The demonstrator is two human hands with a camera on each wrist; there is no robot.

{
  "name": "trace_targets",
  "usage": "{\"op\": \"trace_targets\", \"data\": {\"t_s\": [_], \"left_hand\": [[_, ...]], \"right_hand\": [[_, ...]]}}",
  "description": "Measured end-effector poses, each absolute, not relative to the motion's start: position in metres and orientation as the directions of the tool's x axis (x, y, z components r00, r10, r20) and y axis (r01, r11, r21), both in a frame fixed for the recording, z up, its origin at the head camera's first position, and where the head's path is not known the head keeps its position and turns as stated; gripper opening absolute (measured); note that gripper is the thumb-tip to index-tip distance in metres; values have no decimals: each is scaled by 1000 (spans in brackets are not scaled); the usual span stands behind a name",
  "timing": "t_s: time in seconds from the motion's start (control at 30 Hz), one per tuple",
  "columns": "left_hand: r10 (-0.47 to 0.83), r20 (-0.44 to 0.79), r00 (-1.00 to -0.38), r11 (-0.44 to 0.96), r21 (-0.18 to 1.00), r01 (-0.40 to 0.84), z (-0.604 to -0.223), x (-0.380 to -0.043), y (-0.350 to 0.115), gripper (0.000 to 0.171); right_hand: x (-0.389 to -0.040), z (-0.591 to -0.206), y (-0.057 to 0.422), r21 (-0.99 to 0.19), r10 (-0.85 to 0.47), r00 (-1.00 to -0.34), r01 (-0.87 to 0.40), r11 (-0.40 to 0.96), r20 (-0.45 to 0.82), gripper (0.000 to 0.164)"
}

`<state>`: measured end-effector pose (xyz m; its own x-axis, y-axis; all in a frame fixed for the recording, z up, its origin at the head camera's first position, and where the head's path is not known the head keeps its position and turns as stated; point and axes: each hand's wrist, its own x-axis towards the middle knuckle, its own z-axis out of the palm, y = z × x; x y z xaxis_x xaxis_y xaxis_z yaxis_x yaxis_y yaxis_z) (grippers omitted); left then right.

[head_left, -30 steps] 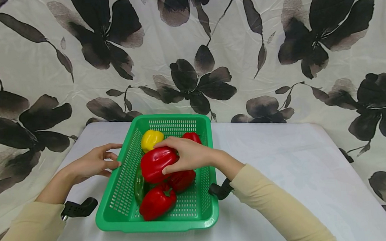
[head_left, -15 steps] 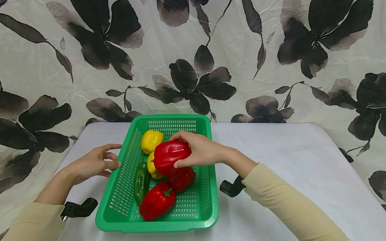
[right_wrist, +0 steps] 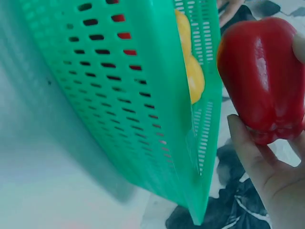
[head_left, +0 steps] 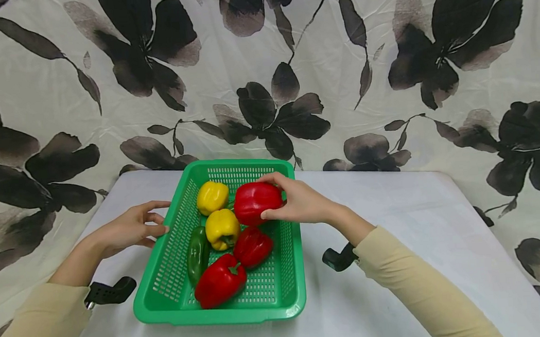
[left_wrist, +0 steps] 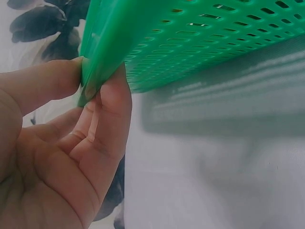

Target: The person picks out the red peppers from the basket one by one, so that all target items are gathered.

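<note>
My right hand (head_left: 302, 202) holds a large red bell pepper (head_left: 255, 203) between thumb and fingers, above the back right part of a green plastic basket (head_left: 214, 317). In the right wrist view that same pepper (right_wrist: 262, 76) shows whole, raised over the rim. My left hand (head_left: 127, 229) pinches the basket's left rim; in the left wrist view the thumb and fingers lie on either side of the rim (left_wrist: 102, 52). Inside the basket are two yellow bell peppers (head_left: 222, 228), two more red ones (head_left: 253, 247) and a long dark green vegetable (head_left: 197, 255).
The basket stands on a table with a white cloth (head_left: 396, 253). Behind hangs a pale curtain with dark flowers (head_left: 276, 119). A black wrist mount (head_left: 339, 258) sits on the right forearm, another (head_left: 112, 291) on the left.
The right hand has carried the red bell pepper back and to the right, uncovering the front yellow pepper. A red pepper at the back right is now hidden. The left hand stays put.
</note>
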<state>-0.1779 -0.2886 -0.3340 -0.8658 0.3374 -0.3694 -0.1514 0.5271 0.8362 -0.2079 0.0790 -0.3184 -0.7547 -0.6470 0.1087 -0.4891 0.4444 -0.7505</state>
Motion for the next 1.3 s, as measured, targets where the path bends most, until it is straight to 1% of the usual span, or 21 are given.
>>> {"op": "trace_targets", "data": {"t_s": [0.17,0.33,0.6,0.83,1.3], "left_hand": [[337,-371,-865,528,835,-153,-333,-177,-288,76],[338,-374,-864,525,837,-156,-332,-177,-288,76],[331,-367,-869,530,835,-151,-332,-176,-287,76],[334,-365,-869,528,836,-148,-332,-176,-287,76],[332,-373,-866,539,829,-150,-333,-178,-287,77]], "right_hand": [[-210,-317,87,-724,-642,-753,-523,450,145,69],[-212,-316,95,-704,-619,-766,-535,467,171,66],[-214,-318,107,-720,-548,-819,-484,498,171,64],[-217,-318,117,-702,-469,-868,-437,562,164,66],[-223,-319,137,-712,-358,-919,-362,601,165,65]]}}
